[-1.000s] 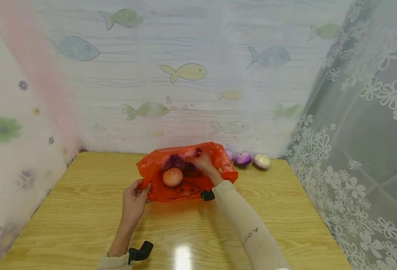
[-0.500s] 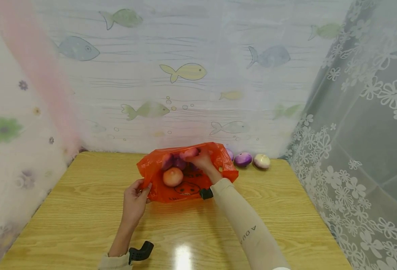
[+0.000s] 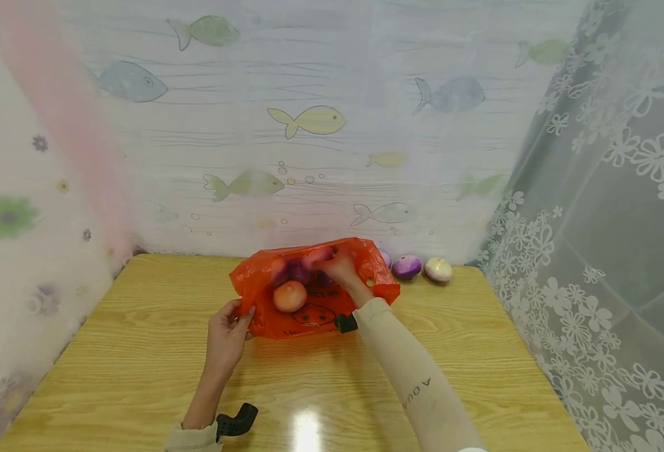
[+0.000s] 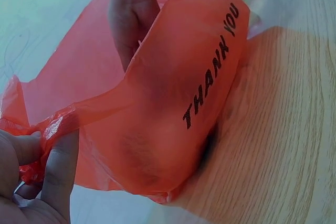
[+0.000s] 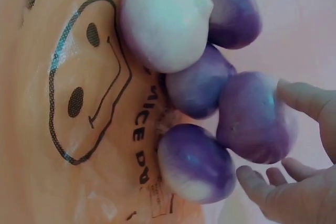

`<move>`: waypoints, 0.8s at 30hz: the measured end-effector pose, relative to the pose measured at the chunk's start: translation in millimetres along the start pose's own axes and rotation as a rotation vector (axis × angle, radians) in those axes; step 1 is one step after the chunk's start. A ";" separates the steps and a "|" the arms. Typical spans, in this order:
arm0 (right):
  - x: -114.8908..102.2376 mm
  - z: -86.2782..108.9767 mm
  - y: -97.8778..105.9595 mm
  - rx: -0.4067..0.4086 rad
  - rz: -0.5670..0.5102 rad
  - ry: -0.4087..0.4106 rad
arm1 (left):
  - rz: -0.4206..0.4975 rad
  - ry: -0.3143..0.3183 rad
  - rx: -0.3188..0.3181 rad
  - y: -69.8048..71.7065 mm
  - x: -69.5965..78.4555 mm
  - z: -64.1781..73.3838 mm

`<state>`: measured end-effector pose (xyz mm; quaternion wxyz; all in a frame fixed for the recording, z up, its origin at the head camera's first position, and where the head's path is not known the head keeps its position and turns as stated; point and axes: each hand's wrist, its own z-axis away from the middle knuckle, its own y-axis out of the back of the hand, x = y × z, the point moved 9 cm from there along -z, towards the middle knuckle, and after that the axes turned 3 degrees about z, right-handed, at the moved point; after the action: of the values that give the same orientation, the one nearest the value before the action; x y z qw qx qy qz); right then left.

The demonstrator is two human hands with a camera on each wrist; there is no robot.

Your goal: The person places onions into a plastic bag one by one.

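Note:
A red plastic bag lies on its side with its mouth toward me. My left hand pinches the left edge of the mouth; in the left wrist view, thumb and fingers squeeze the bunched film. Inside the bag my right hand holds a purple turnip, thumb on one side and fingertips at its lower edge. Around it in the bag are a large pale turnip, a two-tone turnip and other purple ones. The bag's lower wall shows a printed smiling face.
To the right of the bag, along the table's back edge, sit a purple turnip and a whitish turnip. One more is partly hidden behind the bag. Patterned curtains hang behind the wooden table and at both sides.
My right hand, with the turnip, shifts slightly inside the bag. My left hand keeps its pinch on the bag's edge, nearly still.

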<state>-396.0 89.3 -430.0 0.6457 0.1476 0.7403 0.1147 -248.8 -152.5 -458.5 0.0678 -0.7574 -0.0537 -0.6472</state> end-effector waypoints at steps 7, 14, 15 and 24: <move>-5.4 5.6 5.8 -0.007 0.022 -0.005 | 0.001 0.004 0.000 -1.3 0.6 -1.2; -19.8 21.1 8.4 -0.089 0.005 0.049 | 0.004 -0.003 0.004 -1.7 1.4 -2.2; -20.4 23.7 8.9 -0.095 0.001 0.047 | 0.006 -0.005 0.004 -1.9 1.5 -2.2; -28.0 55.3 13.1 -0.186 0.059 0.006 | 0.008 0.000 0.014 -2.1 0.4 -1.9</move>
<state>-336.9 90.1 -407.2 0.6507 0.1082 0.7238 0.2024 -250.9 -150.8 -457.7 0.0758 -0.7571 -0.0554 -0.6465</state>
